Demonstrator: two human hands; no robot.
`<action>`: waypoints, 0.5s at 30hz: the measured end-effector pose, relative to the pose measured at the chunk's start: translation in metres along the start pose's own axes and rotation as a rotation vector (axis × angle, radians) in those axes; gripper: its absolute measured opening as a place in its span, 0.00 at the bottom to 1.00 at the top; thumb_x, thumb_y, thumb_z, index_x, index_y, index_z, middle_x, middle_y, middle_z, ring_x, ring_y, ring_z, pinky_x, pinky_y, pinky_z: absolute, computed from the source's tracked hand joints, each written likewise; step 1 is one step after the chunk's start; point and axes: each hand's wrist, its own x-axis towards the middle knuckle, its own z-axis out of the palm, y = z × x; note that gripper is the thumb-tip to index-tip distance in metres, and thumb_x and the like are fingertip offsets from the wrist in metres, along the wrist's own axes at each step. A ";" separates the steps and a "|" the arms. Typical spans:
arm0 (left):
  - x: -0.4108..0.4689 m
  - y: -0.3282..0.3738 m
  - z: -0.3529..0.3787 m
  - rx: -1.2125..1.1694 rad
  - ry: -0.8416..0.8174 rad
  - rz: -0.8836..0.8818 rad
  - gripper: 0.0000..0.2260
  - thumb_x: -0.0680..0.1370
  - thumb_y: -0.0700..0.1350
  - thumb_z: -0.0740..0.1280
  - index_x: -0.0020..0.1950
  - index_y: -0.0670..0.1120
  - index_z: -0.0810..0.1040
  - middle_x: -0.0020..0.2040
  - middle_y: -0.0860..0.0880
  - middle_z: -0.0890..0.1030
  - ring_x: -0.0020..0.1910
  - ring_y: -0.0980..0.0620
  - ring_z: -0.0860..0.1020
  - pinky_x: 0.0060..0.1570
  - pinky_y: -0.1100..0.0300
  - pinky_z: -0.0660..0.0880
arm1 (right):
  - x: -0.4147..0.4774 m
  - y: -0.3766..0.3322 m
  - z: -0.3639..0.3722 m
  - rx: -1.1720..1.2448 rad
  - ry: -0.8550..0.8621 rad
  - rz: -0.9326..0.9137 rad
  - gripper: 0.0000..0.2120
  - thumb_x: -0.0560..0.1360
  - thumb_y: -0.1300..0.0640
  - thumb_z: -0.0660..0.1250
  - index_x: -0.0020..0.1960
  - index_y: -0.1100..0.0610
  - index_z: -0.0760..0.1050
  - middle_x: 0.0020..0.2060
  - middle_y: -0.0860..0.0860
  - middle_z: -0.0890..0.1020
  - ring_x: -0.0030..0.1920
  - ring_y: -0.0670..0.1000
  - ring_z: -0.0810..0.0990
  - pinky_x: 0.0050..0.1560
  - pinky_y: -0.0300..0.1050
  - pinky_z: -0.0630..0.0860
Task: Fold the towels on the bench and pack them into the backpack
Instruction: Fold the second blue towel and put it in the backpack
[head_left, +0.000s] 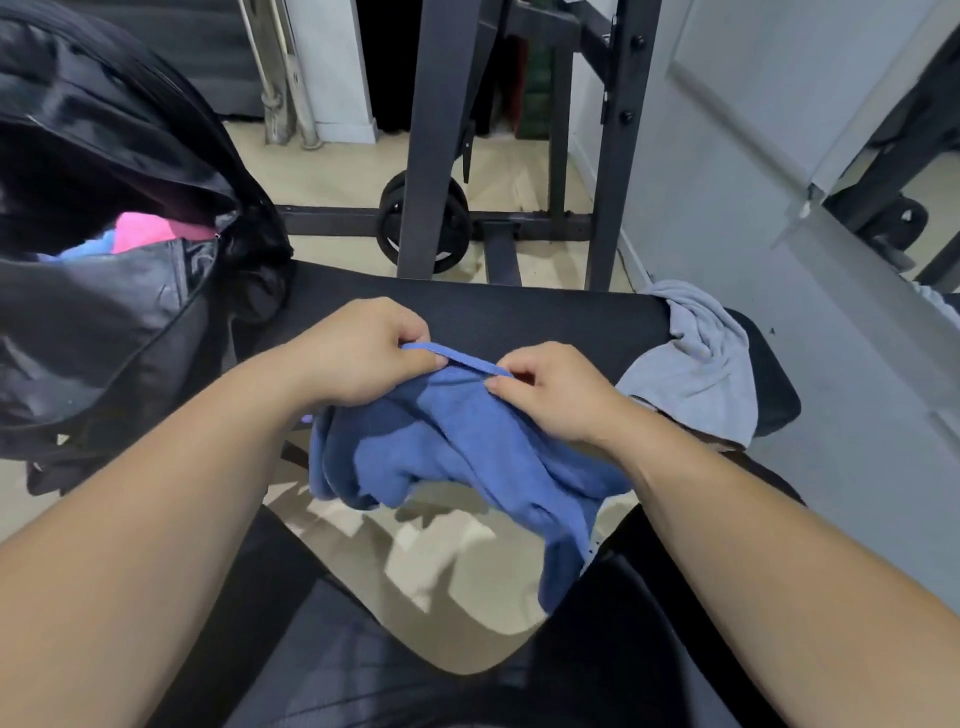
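Observation:
A crumpled blue towel (457, 457) hangs over the near edge of the black bench (519, 317), drooping toward my legs. My left hand (358, 353) pinches its top hem at the left, and my right hand (550, 389) pinches the same hem a little to the right. A pale grey towel (696, 369) lies bunched on the bench's right end. The black backpack (104, 322) stands open at the left, with a pink towel (145, 231) and a light blue towel (83, 249) showing inside.
Behind the bench stands a dark steel rack (431, 130) with weight plates (395, 228) at its foot. A grey wall (727, 156) rises to the right. Beige floor (457, 587) shows between my dark-clad legs and the bench.

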 end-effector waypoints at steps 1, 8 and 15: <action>0.002 -0.001 0.001 -0.020 0.003 0.002 0.18 0.78 0.53 0.70 0.32 0.46 0.75 0.26 0.54 0.71 0.30 0.54 0.68 0.33 0.57 0.66 | 0.002 0.002 0.002 -0.036 0.050 0.017 0.13 0.78 0.55 0.65 0.36 0.58 0.75 0.31 0.53 0.77 0.35 0.53 0.73 0.40 0.54 0.73; 0.028 -0.016 0.014 -0.162 0.185 -0.039 0.19 0.76 0.50 0.72 0.30 0.43 0.72 0.26 0.53 0.67 0.29 0.52 0.65 0.32 0.57 0.64 | 0.025 0.033 0.005 -0.332 0.074 0.256 0.04 0.68 0.60 0.65 0.39 0.52 0.76 0.36 0.49 0.80 0.37 0.54 0.77 0.32 0.44 0.70; 0.075 -0.067 0.032 0.074 0.179 -0.226 0.18 0.76 0.53 0.71 0.32 0.45 0.75 0.33 0.48 0.77 0.35 0.49 0.74 0.34 0.56 0.67 | 0.042 0.090 -0.013 -0.407 -0.042 0.536 0.03 0.73 0.57 0.67 0.42 0.55 0.80 0.39 0.52 0.82 0.41 0.57 0.80 0.36 0.43 0.74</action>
